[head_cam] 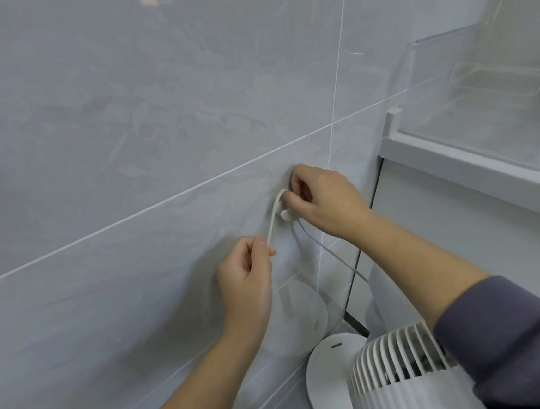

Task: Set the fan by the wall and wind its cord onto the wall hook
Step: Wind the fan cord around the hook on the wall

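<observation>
Now looping cord (273,218) over the wall hook (288,215), fan (400,373) already parked at the wall's foot.

Right hand (324,204) curled tight at the hook, fingertips pinching the cord's top bend against it; left hand (246,282) just below and left, thumb and forefinger nipping the same strand. Cord running steeply up from left hand to hook, slack trailing down right toward the fan. Right hand nearer the hook. Bare tile (125,152) to the left, shelf edge (455,160) crowding the right.
</observation>
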`<state>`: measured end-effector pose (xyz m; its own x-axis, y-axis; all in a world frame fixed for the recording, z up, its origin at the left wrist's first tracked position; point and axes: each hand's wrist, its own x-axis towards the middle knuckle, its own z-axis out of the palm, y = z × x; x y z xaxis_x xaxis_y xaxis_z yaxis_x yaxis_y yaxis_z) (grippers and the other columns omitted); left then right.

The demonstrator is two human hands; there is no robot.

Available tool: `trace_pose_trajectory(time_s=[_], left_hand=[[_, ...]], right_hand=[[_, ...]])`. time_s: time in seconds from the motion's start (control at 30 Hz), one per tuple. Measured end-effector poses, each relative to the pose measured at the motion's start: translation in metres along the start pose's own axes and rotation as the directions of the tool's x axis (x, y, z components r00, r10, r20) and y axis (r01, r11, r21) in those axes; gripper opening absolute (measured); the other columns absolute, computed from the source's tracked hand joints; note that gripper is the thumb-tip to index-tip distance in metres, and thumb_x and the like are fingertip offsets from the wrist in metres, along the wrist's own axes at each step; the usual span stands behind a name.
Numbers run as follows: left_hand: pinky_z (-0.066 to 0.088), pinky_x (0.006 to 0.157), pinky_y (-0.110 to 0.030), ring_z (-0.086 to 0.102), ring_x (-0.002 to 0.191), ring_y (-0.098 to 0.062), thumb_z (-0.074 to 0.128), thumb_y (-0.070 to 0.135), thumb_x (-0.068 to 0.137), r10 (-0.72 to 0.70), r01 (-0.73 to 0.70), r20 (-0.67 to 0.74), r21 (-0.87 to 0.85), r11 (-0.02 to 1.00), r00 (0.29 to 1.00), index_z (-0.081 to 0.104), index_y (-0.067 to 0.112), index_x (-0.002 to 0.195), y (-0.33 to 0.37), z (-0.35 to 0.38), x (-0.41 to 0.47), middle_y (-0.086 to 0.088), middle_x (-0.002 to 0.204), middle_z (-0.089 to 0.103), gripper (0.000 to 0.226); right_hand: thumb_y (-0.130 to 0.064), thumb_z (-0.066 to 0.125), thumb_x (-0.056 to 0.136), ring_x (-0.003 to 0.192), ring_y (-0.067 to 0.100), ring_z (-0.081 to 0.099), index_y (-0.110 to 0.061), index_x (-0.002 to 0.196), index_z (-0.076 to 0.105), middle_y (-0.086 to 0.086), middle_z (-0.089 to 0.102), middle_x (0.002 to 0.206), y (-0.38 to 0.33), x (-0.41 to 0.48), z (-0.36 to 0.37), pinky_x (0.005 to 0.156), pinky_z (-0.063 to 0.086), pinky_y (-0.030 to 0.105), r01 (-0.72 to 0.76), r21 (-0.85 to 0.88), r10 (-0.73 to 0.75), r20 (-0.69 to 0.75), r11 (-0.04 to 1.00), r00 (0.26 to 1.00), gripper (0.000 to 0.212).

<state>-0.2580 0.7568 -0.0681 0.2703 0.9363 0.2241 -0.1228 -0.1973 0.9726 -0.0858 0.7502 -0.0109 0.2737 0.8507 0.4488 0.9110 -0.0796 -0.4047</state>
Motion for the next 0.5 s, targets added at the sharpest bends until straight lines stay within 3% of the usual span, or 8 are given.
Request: trace_pose_trajectory(time_s=[0.13, 0.37, 0.5], left_hand=[[0.022, 0.047, -0.027, 0.024, 0.047, -0.015, 0.047, 0.034, 0.090, 0.053, -0.057, 0.053, 0.082, 0.995, 0.997, 0.051, 0.022, 0.056, -0.008, -0.004, -0.004, 0.002, 0.049, 0.027, 0.036], [0.025, 0.046, -0.025, 0.028, 0.046, -0.011, 0.046, 0.031, 0.098, 0.078, -0.107, 0.156, 0.190, 0.976, 0.985, 0.060, 0.025, 0.071, -0.024, -0.011, -0.006, 0.004, 0.051, 0.030, 0.031], [0.031, 0.048, -0.029, 0.034, 0.049, -0.011, 0.048, 0.026, 0.098, 0.042, -0.092, 0.216, 0.226, 0.970, 0.976, 0.059, 0.023, 0.073, -0.032, -0.011, -0.005, 0.004, 0.053, 0.038, 0.027]], right_hand=[[-0.026, 0.051, 0.088, 0.064, 0.020, 0.053, -0.018, 0.083, 0.051, -0.009, 0.053, 0.063, 0.002, 0.001, -0.002, 0.063, 0.049, 0.040, -0.070, 0.164, 0.071, -0.003, 0.984, 0.997, 0.009], [-0.029, 0.056, 0.087, 0.082, 0.016, 0.053, -0.020, 0.085, 0.058, -0.005, 0.055, 0.089, 0.011, -0.001, -0.001, 0.074, 0.048, 0.037, -0.039, 0.096, 0.050, -0.110, 0.995, 0.993, 0.009], [-0.025, 0.058, 0.087, 0.081, 0.015, 0.056, -0.018, 0.084, 0.058, -0.004, 0.059, 0.087, 0.013, 0.000, -0.001, 0.075, 0.050, 0.040, -0.056, 0.162, 0.073, -0.104, 0.985, 0.992, 0.008]])
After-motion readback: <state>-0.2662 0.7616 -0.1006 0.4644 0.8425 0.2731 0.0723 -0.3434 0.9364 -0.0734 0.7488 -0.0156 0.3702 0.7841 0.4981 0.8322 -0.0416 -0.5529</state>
